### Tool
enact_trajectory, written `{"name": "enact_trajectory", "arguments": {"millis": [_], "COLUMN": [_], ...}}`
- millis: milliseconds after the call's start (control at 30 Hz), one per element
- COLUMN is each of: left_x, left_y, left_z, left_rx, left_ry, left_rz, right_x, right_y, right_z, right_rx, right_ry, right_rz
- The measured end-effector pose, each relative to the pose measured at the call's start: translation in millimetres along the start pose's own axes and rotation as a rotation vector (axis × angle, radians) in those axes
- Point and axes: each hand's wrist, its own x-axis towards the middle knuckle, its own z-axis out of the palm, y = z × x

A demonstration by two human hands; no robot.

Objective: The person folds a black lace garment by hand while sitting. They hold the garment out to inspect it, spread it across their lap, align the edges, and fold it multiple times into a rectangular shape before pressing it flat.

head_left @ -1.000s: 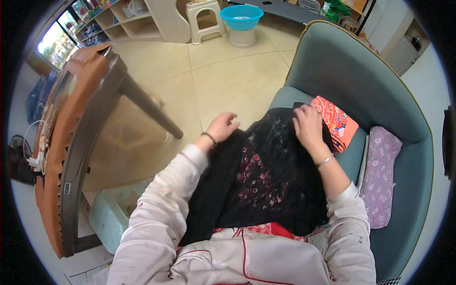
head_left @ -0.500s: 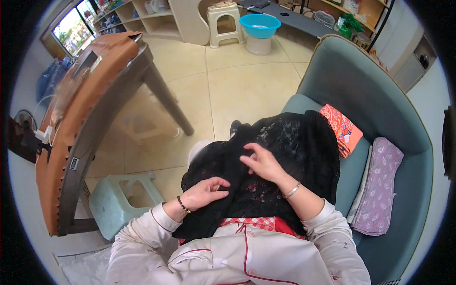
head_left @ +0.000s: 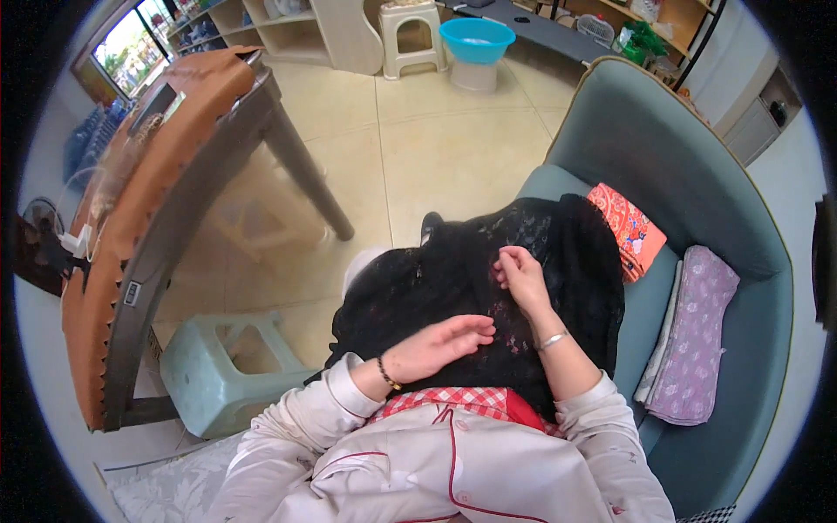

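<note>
Across my lap spreads a black lace cloth (head_left: 410,288), loosely folded and partly see-through, with a darker doubled strip near its middle. My right hand (head_left: 525,283), a silver bangle at its wrist, has its fingers curled together on the cloth right of the middle, seemingly pinching a bit of it. Nearer to me, my left hand (head_left: 440,342) lies over the cloth with fingers stretched out and nothing visible in them; a dark bead bracelet circles that wrist. A red-and-white checked fabric (head_left: 449,401) shows below the cloth's near edge.
Folded on the blue-green sofa (head_left: 671,131) to my right are an orange patterned cloth (head_left: 629,231) and a lilac flowered cloth (head_left: 697,336). A pale green stool (head_left: 205,383) and a brown-covered table (head_left: 174,113) stand at left. Farther off is a blue basin (head_left: 477,39).
Both hands have shifted right across the black lace cloth. My right hand's fingers have gone from spread to curled together, and my left hand's fingers have straightened.
</note>
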Motion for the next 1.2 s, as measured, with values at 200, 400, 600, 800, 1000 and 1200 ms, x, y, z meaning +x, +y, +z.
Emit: {"name": "enact_trajectory", "arguments": {"millis": [200,400,600,800,1000,1200], "left_x": [-66,-99,-98,-67,-68,-60], "left_y": [21,14,29,42,31,44], "left_z": [-34,-28,-16,0,-25,-20], "left_rx": [0.419,1.010,0.961,0.778,0.226,0.003], "left_ry": [0.153,0.094,0.177,0.258,0.459,0.202], "left_rz": [-0.063,0.103,0.080,0.045,-0.079,-0.264], "right_x": [-64,-93,-71,-48,-114,-143], "right_y": [-22,-29,-40,-23,-57,-44], "right_z": [-2,21,8,-8,-10,4], "right_rx": [-0.220,-0.744,-0.259,-0.132,-0.392,-0.823], "right_ry": [-0.090,-0.291,-0.043,0.004,-0.173,-0.539], "right_rz": [-0.085,-0.266,-0.314,-0.145,-0.408,-0.803]}}
